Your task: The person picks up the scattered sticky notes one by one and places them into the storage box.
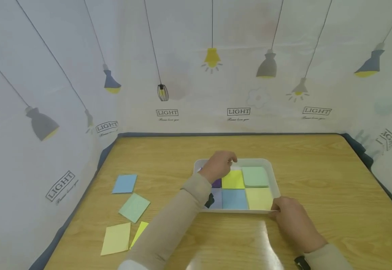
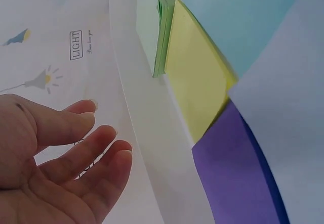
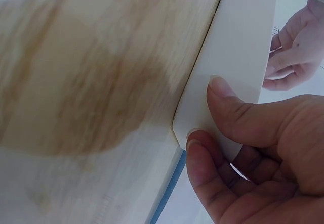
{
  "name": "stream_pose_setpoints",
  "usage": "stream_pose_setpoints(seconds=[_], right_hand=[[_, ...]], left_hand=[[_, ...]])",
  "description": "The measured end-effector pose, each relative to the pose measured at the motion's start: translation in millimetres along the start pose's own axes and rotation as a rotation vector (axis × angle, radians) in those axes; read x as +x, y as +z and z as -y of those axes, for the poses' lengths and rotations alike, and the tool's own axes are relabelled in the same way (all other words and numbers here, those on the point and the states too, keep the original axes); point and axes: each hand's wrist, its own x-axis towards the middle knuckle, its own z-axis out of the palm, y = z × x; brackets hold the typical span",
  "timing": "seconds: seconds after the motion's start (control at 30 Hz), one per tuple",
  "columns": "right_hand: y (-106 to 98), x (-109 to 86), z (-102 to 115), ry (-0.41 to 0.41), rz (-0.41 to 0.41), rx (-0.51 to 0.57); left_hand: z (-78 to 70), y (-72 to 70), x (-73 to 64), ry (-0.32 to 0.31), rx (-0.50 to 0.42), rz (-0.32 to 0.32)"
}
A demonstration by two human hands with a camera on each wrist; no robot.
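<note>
A white tray [image 1: 274, 180] holds two rows of square sticky-note pads. Its back row has a purple pad [image 1: 217, 183], a bright yellow pad [image 1: 233, 180] and a green pad [image 1: 255, 177]. In front lie a lavender pad [image 1: 218, 198], a blue pad [image 1: 234, 199] and a pale yellow pad [image 1: 259, 198]. My left hand [image 1: 217, 165] hovers at the tray's back rim; the left wrist view shows its fingers loosely bent with nothing in them. At the front right corner, my right hand [image 1: 292, 217] pinches the tray wall [image 3: 238, 47] between thumb and fingers. My left arm partly hides the left pads.
Left of the tray, on the wooden table [image 1: 317, 168], lie a blue note [image 1: 125, 183], a green note [image 1: 134, 207], a pale yellow note [image 1: 116, 239] and a bright yellow note [image 1: 138, 234] partly behind my left sleeve. A lamp-printed white sheet [image 1: 189, 75] surrounds the table.
</note>
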Motion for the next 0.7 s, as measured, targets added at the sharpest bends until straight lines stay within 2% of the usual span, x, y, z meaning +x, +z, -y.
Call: stream_pose_setpoints(seconds=[0.3, 0.7], right_hand=[[1.0, 1.4, 0.5, 0.000, 0.003, -0.002], [0.5, 1.3, 1.9, 0.028, 0.031, 0.003]], left_hand=[[10.1, -13.2, -20.6, 0.033, 0.009, -0.031], [31.0, -21.2, -39.4, 0.008, 0.043, -0.077]])
